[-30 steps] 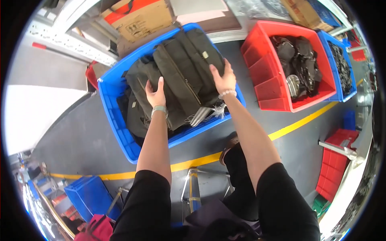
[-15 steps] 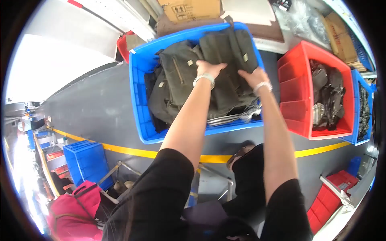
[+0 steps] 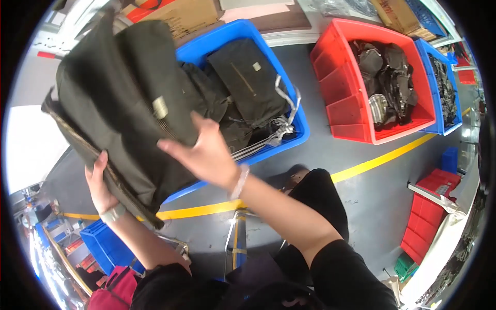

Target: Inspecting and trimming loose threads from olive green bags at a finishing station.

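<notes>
1. The olive zippered bag [image 3: 124, 98] blurs toward its upper end and hides the left part of the blue tub [image 3: 301, 132].
2. Some fingers of the left hand [image 3: 101, 185] are out of sight behind the bag.
3. The upper edge cuts off the orange-and-brown cardboard box [image 3: 199, 15].
4. The lower edge cuts off the pink fabric [image 3: 116, 289].
5. The black trouser leg [image 3: 323, 201] partly hides a shoe [image 3: 296, 177].
6. Small pieces [image 3: 443, 88] at far right are indistinct.
</notes>
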Demonstrator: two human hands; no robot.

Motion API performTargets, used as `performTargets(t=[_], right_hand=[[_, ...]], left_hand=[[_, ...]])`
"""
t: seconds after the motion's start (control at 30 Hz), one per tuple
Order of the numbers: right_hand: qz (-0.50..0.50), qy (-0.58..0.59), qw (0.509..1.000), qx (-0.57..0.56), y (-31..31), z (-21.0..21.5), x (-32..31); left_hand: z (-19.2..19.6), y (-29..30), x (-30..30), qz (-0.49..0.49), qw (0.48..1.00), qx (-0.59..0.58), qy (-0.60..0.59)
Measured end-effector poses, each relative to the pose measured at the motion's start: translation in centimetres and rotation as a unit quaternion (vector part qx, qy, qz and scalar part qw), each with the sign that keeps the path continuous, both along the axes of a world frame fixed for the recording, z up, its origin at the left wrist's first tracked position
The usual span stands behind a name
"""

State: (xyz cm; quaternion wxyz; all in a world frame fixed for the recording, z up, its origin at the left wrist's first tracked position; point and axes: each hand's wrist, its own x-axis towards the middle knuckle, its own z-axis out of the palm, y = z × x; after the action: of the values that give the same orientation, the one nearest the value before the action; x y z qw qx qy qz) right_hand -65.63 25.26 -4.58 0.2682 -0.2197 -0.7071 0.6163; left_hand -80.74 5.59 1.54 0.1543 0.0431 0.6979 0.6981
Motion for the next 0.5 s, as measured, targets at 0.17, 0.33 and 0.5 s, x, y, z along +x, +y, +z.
performTargets(t=[0.17,0.33,0.5], right_hand=[[0.005,0.055,0.947,-0.318,5.8,-10.1,-1.5],[-0.079,-0.158,0.958,-0.228,6.9,-21.4,-0.8],[0.008,-0.113,0.962,-0.25,6.8,-18.6,-2.4]], left_hand=[[-9.2,8.2,-1.2,-0.05,0.986,-0.142,-0.064],[-26.8,6.9,-3.1,0.002,0.929,-0.359,0.091],[-26.4,2.2,-8.5,0.0,0.933,-0.326,-0.152]])
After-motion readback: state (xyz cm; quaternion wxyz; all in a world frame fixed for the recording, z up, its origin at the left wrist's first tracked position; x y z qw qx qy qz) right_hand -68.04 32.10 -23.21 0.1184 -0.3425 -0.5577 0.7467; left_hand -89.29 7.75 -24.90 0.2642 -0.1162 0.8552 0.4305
